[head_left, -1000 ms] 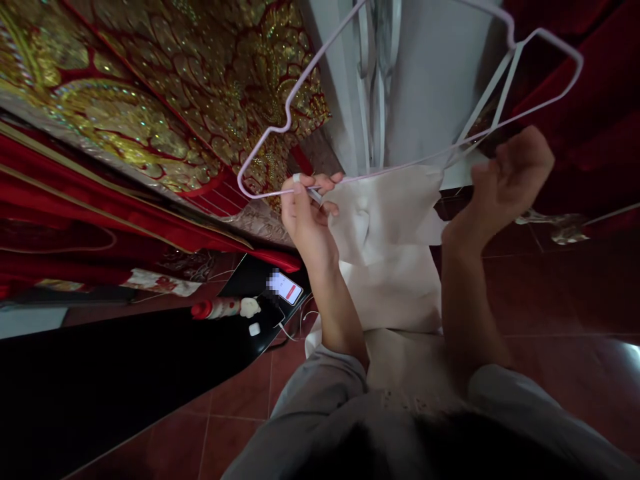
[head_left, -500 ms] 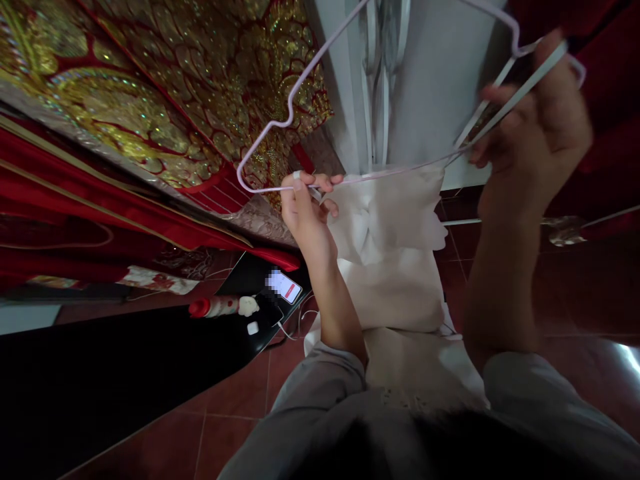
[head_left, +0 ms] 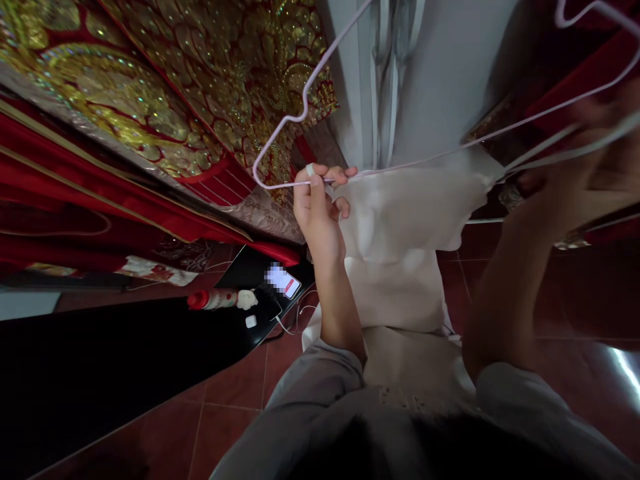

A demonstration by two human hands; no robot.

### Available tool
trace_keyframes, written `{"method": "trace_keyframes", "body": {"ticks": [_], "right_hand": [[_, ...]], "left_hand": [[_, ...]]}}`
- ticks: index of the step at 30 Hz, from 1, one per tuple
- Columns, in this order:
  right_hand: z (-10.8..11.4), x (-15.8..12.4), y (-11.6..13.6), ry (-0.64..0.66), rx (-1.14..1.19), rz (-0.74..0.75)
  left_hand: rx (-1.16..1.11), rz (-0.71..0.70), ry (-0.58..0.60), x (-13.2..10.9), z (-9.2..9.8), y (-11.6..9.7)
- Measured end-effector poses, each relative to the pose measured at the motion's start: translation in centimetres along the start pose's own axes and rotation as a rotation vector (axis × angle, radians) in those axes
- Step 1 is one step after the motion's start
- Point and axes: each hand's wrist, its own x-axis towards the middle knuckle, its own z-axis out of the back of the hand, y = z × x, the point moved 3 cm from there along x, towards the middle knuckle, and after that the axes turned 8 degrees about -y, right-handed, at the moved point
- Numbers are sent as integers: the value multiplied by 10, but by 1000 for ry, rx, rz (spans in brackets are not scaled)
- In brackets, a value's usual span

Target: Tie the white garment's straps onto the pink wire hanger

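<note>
My left hand (head_left: 320, 200) is closed on the lower bar of a pale lilac clothes hanger (head_left: 274, 133), near its left corner. A white band shows at one finger; whether it is a strap, I cannot tell. From just below the bar hangs a white garment (head_left: 405, 213) with ruffled tiers. At the far right, my right hand (head_left: 595, 153) is dim and smeared by motion. White straps (head_left: 545, 150) run taut from the garment's right upper corner to that hand, which appears to grip them below the hanger's right end.
Gold-sequined red garments (head_left: 200, 87) hang at the left. A black table (head_left: 125, 373) below carries a lit phone (head_left: 287, 283), a red-capped bottle (head_left: 213, 299) and a small white case (head_left: 251, 321). Ahead stands a pale grey surface (head_left: 450, 67); red tiles (head_left: 235, 373) cover the floor.
My right hand has moved right and slightly down, drawing the straps and the garment's corner rightward. The hanger's right part has swung right and away from that hand. My left hand has shifted slightly right.
</note>
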Motion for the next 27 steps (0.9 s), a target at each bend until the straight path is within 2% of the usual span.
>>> {"method": "trace_keyframes", "body": {"ticks": [1, 4, 5, 6, 8, 12, 14, 17, 19, 21, 24, 27], "right_hand": [[-8, -9, 15, -51, 4, 108], [-43, -29, 37, 386, -82, 45], [-48, -32, 40, 476, -95, 12], [-50, -32, 43, 501, -97, -6], [-46, -30, 44, 469, -92, -26], [-40, -30, 43, 431, -81, -79], [-42, -33, 42, 448, -68, -115], [-47, -34, 44, 457, -66, -144], [-49, -34, 47, 452, -94, -153], [-49, -33, 49, 439, -112, -158], [-47, -32, 52, 456, -107, -192], [-46, -33, 50, 485, -115, -228]], "left_hand": [[0, -4, 1, -2, -2, 1], [8, -14, -5, -6, -3, 3], [27, -25, -15, -6, -2, 3], [60, -50, -38, -6, 1, 2], [154, -146, -144, -2, 11, -2], [313, -353, -476, 10, 43, -16], [326, -414, -514, 15, 56, -23], [303, -394, -362, 24, 65, -29], [327, -361, -228, 29, 65, -33], [378, -392, -131, 33, 64, -39], [425, -478, -50, 42, 63, -54], [442, -484, 6, 50, 64, -69]]}}
